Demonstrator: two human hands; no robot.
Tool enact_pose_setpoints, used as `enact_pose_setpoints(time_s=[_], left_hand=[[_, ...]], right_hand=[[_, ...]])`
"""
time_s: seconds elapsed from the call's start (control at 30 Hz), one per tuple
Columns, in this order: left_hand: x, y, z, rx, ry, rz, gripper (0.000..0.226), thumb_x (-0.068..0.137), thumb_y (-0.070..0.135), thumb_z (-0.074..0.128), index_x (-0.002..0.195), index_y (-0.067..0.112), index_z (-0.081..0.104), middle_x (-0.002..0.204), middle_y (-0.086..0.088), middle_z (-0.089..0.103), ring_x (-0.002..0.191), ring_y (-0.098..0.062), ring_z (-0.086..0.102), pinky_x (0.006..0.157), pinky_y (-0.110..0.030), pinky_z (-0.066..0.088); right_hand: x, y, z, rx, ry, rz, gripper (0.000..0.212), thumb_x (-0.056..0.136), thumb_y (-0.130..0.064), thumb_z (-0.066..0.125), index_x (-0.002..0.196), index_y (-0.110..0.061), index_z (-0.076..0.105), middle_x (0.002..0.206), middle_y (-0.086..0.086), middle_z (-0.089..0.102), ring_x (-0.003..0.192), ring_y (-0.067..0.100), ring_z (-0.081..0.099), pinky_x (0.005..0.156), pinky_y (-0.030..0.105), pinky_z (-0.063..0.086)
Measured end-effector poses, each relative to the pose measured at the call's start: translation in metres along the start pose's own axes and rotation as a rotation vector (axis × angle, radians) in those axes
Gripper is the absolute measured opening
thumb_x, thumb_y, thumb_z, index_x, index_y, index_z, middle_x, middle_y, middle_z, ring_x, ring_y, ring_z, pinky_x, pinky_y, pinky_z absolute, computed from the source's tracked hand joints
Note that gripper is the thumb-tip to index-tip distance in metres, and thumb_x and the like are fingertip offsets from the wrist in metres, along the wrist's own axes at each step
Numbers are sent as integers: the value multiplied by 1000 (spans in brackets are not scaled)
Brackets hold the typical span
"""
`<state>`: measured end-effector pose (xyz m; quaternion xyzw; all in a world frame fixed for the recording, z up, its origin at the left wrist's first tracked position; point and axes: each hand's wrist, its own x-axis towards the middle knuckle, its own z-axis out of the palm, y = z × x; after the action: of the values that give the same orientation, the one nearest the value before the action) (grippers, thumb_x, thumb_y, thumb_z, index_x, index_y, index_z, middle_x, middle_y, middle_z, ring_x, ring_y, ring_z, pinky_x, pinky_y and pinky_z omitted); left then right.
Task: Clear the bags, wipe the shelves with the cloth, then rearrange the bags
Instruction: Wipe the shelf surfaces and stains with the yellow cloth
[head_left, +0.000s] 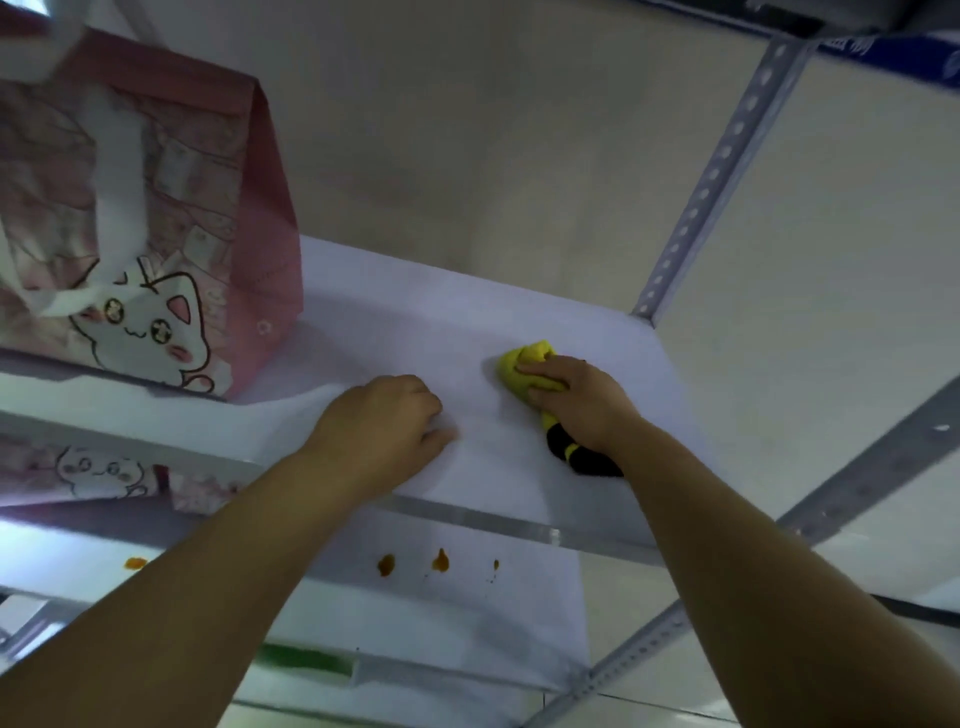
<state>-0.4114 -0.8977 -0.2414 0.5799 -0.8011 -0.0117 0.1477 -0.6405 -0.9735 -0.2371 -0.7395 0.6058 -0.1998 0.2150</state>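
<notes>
Right hand (576, 397): palm down on cloth (524, 369), fingers curled over it, grasping it and pressing it to upper shelf (467, 312). Thumb side hidden under hand.
Cloth: yellow, bunched; black-and-yellow end sticks out under wrist toward shelf front. Middle part covered by hand, so full shape not readable.
Left hand (384, 426): rests on upper shelf just left of cloth, apart from it. Fingers curled into loose fist, holds nothing visible; fingertips blurred.
Upper shelf: white board, right half bare except hands and cloth. Front edge is a metal rail, partly hidden by both forearms.
Bag (156, 234): pink, white cat print, white handles. Stands upright on upper shelf, left side, well apart from cloth. Left part and top cut off by frame edge; print blurred.
Lower shelf (467, 613): white; orange-brown spots (439, 561) near its back, one more at far left. Green smear near front edge, partly behind left forearm, nature unclear.
Second bag (104, 470): same pink cat print, below upper shelf at left; only a strip shows.
Posts (722, 171): perforated metal, right side; upper end out of frame.
</notes>
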Motion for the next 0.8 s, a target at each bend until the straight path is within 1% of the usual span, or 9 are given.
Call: enact_pose_setpoints(time_s=[0.1,0.2,0.3,0.4,0.53,0.6,0.67,0.73,0.8], left_hand=[[-15,1,-5,-63,-6,-17,33,91,37,49,93,9,67,100,-5,61,94,-23,57,80,-38,47],[-31,2,-8,-91,15,-56,31,90,37,53,95,10,69,101,-4,62,95,-23,57,81,-37,48],[-42,5,-11,-79,21,-85,32,90,39,52,94,11,68,102,-2,62,97,-23,56,82,-38,47],[-48,9,-15,-22,7,-99,33,90,40,50,94,12,67,101,-3,62,97,-24,55,80,-39,48],[-55,15,-19,-14,-17,-126,33,91,39,49,95,11,67,103,-5,61,97,-25,56,81,-39,48],[-58,16,-21,-27,-30,-143,34,91,38,49,96,10,67,104,-5,61,98,-25,56,82,-39,47],[-61,18,-22,-32,-25,-154,34,91,37,49,96,10,68,104,-6,61,98,-25,56,83,-40,47],[-64,20,-24,-36,-8,-169,34,91,37,49,95,10,68,103,-6,61,97,-25,56,83,-39,47],[-70,21,-25,-50,6,-185,34,91,37,49,94,9,68,101,-6,61,96,-24,56,83,-39,47]], right_hand=[[-19,9,-9,-204,105,171,36,95,-43,44,131,-46,48,146,-5,43,126,29,45,103,45,38],[-29,-11,-1,-311,118,208,39,95,-35,38,133,-41,44,143,1,42,123,34,44,100,49,36],[-43,-32,17,-268,64,68,38,94,-35,41,129,-47,47,143,-7,42,125,28,43,98,46,34],[-62,-38,23,-170,-25,-101,35,92,-37,48,124,-49,52,141,-17,45,125,18,45,99,41,39],[-78,-27,11,11,-98,-144,34,90,-35,56,122,-47,56,134,-16,52,121,15,50,98,36,43],[-83,-23,8,-55,-41,-112,41,90,-37,54,129,-46,49,140,-12,47,124,20,45,100,40,40],[-86,-22,10,-220,28,-15,53,89,-43,49,138,-45,32,150,-6,30,131,28,33,102,46,34],[-88,-27,13,-287,44,97,57,88,-47,44,140,-45,21,154,-2,17,134,34,25,102,52,29],[-88,-34,16,-323,42,140,50,90,-46,39,137,-44,23,150,3,21,129,36,28,99,54,29]])
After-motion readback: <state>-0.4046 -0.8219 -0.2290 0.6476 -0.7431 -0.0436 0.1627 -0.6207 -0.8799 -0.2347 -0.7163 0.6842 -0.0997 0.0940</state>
